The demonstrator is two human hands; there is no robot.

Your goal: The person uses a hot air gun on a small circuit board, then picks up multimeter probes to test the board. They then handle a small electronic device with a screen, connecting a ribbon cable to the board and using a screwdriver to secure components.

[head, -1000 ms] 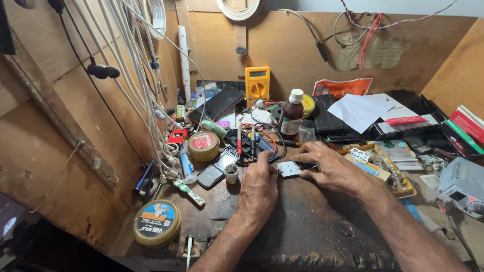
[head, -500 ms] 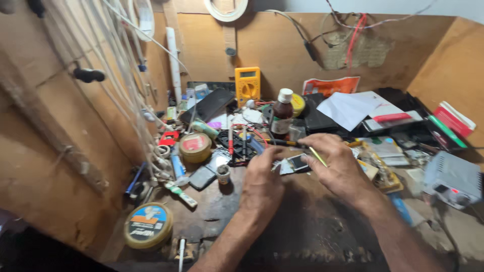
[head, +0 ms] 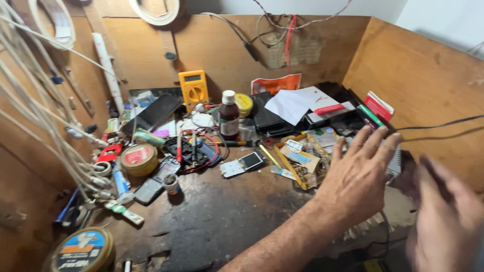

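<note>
Both hands have left the small phone [head: 250, 160] at centre frame and swung to the right edge. Left hand [head: 359, 174], fingers spread flat and holding nothing, hovers over a grey box [head: 396, 163] just beyond its fingertips. Right hand [head: 446, 221] is blurred at lower right, its fingers unreadable, equally near.

Even, fairly bright light; right hand [head: 448, 221] motion-blurred, white cables [head: 45, 116] stretched at left edge.
</note>
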